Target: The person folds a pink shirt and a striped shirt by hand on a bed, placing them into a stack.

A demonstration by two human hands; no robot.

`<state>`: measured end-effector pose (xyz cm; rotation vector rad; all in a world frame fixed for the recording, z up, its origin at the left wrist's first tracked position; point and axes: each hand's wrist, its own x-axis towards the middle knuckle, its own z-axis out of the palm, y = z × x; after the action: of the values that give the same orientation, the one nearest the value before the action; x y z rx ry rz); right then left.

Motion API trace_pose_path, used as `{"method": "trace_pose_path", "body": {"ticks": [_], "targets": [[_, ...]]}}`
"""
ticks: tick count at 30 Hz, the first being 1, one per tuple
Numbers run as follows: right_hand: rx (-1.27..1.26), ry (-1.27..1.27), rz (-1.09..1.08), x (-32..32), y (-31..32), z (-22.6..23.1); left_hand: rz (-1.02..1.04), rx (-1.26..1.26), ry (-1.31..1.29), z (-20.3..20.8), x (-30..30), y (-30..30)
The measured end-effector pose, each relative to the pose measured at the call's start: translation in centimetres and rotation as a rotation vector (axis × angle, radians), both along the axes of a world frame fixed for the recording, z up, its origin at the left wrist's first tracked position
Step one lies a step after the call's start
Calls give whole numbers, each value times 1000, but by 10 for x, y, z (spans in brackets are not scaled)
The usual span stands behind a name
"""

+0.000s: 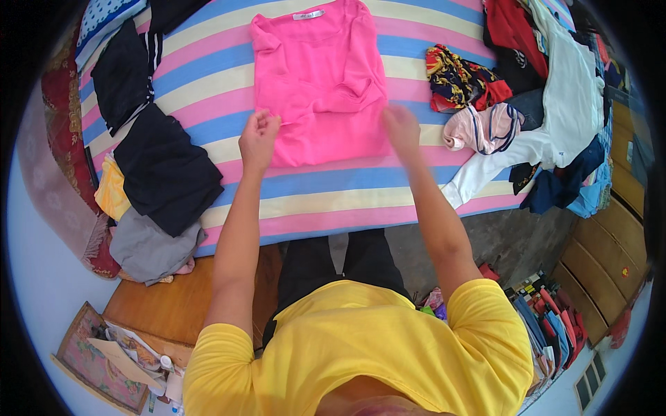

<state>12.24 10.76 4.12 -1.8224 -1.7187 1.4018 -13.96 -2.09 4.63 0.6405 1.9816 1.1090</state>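
A bright pink shirt (326,90) lies on the striped bedsheet in front of me, folded to a rough rectangle. Its neckline and white label face the far side, and loose creases run across its middle. At the shirt's near left edge, my left hand (259,135) is closed in a pinch on a bit of the pink cloth. My right hand (402,132) is at the opposite edge, smeared by motion, so its fingers and any grip on the cloth cannot be made out.
Dark folded clothes (166,166) and a grey garment (156,243) lie along the left side of the bed (312,201). To the right are a patterned cloth (461,80), a pink striped garment (485,128) and a white long-sleeved top (565,90). Wooden drawers (600,256) stand beyond.
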Motion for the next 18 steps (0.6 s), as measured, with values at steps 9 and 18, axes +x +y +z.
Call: {"method": "trace_pose_path", "body": {"ticks": [9, 18], "targets": [[655, -303, 812, 7, -75, -31, -831, -52, 934, -28, 42, -77], [622, -234, 930, 12, -34, -28, -724, 92, 969, -49, 16, -65]]}}
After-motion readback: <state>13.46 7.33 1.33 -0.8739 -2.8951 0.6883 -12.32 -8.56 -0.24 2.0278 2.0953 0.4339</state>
